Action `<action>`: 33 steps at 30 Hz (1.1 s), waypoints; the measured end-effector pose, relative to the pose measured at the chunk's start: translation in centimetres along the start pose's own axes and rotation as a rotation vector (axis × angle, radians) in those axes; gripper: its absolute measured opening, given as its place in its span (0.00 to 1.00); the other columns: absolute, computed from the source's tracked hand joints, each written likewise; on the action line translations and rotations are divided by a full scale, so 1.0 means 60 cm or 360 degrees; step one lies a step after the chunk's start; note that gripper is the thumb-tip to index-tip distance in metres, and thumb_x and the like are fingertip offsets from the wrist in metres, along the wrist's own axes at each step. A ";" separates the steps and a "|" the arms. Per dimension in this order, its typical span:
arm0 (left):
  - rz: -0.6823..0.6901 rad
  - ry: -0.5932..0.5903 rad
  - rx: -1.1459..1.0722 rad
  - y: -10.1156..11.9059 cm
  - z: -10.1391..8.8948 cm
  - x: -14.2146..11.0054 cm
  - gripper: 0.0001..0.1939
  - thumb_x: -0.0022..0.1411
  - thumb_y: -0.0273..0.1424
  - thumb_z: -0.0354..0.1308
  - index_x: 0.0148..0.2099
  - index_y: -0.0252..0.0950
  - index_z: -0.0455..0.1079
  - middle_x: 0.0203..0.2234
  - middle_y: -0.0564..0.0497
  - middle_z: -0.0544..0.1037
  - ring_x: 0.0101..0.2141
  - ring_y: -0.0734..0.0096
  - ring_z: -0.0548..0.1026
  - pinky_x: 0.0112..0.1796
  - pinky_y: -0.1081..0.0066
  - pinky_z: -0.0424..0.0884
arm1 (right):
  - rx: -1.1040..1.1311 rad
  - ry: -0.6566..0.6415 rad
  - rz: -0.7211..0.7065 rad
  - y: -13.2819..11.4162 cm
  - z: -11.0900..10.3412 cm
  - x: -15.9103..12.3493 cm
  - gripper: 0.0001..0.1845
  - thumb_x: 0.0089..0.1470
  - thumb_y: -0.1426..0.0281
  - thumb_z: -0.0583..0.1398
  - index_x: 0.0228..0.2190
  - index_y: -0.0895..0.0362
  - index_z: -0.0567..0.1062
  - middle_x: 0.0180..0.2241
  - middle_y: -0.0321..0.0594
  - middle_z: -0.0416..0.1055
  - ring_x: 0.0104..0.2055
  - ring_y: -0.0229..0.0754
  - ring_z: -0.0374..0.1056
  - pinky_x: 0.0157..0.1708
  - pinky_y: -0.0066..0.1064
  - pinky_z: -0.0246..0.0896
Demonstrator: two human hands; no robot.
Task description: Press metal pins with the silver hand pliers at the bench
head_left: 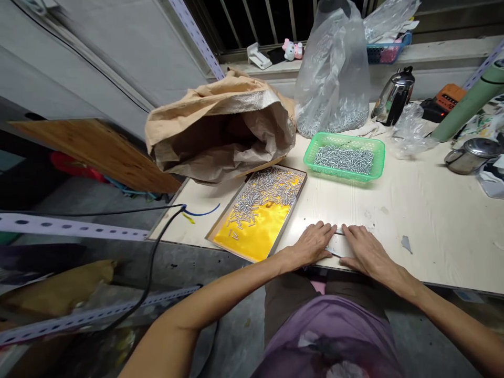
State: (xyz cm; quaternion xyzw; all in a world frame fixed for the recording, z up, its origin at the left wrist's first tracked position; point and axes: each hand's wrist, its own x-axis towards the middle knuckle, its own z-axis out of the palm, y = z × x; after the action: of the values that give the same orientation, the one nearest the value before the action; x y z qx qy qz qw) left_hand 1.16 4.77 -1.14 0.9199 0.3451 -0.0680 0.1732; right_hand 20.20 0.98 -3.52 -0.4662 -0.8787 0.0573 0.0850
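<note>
At the table's front edge lies a small flat pale piece with dark edges, mostly covered by my hands. My left hand holds its left side, fingers along the far edge and thumb at the near edge. On its right side, my right hand grips it the same way, the fingertips of both hands a short gap apart. To the left, a shallow tray with a yellow bottom carries many small metal pins. Beyond my hands stands a green plastic basket with more metal pins.
A large open brown paper sack leans behind the tray. Beside it stands a clear plastic bag of metal pieces. A steel kettle, a metal mug and a green tube are at the right. Black cable hangs off the left edge.
</note>
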 end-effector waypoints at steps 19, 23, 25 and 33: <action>-0.0367 0.0267 -0.0107 0.014 0.022 0.001 0.20 0.58 0.37 0.60 0.50 0.34 0.65 0.47 0.43 0.71 0.48 0.57 0.68 0.44 0.61 0.68 | -0.0003 0.0232 -0.0013 -0.004 -0.004 0.000 0.16 0.58 0.69 0.53 0.48 0.57 0.66 0.43 0.48 0.69 0.44 0.48 0.65 0.39 0.38 0.64; -0.0400 0.0791 -0.0041 0.035 0.079 -0.011 0.30 0.59 0.33 0.59 0.61 0.34 0.54 0.60 0.38 0.60 0.62 0.53 0.54 0.55 0.56 0.59 | 0.0067 0.0623 0.0063 0.005 -0.007 -0.023 0.28 0.60 0.61 0.50 0.59 0.57 0.54 0.56 0.55 0.58 0.59 0.55 0.55 0.48 0.47 0.62; -0.0324 0.0912 -0.0015 0.047 0.107 -0.016 0.33 0.60 0.38 0.58 0.62 0.35 0.52 0.61 0.38 0.58 0.64 0.53 0.48 0.57 0.55 0.57 | 0.0062 0.0770 0.0188 0.006 -0.007 -0.042 0.30 0.60 0.61 0.51 0.60 0.55 0.53 0.56 0.53 0.58 0.60 0.58 0.53 0.50 0.50 0.60; -0.0227 0.1042 0.0074 0.069 0.125 -0.017 0.29 0.64 0.48 0.45 0.59 0.34 0.59 0.57 0.43 0.66 0.60 0.57 0.59 0.57 0.60 0.58 | -0.0216 0.1000 0.0316 0.011 0.032 -0.090 0.32 0.56 0.67 0.57 0.61 0.52 0.56 0.48 0.51 0.67 0.52 0.59 0.64 0.48 0.53 0.61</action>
State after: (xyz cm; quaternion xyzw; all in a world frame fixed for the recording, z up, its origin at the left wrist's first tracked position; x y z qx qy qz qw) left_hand 3.05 -1.52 -6.75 0.8701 0.4444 0.2114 0.0270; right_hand 23.29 -3.16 -6.02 -0.5489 -0.7617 -0.1398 0.3145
